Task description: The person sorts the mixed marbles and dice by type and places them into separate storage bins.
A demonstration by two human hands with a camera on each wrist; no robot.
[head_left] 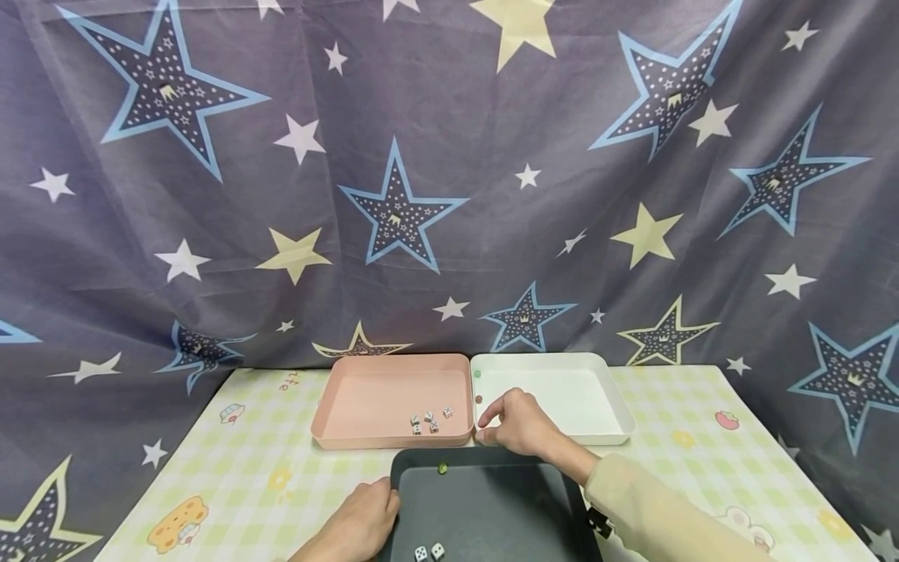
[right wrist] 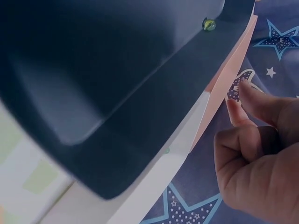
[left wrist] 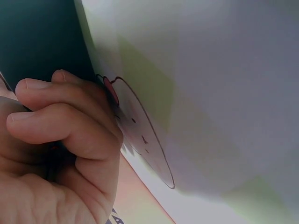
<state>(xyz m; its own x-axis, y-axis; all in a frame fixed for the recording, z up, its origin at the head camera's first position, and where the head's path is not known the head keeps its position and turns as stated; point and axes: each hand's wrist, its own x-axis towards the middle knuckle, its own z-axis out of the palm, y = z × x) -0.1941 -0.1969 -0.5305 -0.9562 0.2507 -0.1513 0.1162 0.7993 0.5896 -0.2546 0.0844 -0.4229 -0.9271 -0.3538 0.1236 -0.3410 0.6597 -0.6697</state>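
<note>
My left hand grips the left rim of a dark grey tray, its fingers curled at the edge in the left wrist view. Inside that tray are a green marble near the far side and two white dice near the front. Over the left front corner of a white tray hovers my right hand, thumb and index finger apart with nothing visible between them. A pale green marble and a brownish marble lie along the white tray's left side.
A pink tray stands left of the white one, with several white dice in its right front part. Both stand behind the dark tray on a checked tablecloth. A star-patterned curtain hangs at the table's far edge.
</note>
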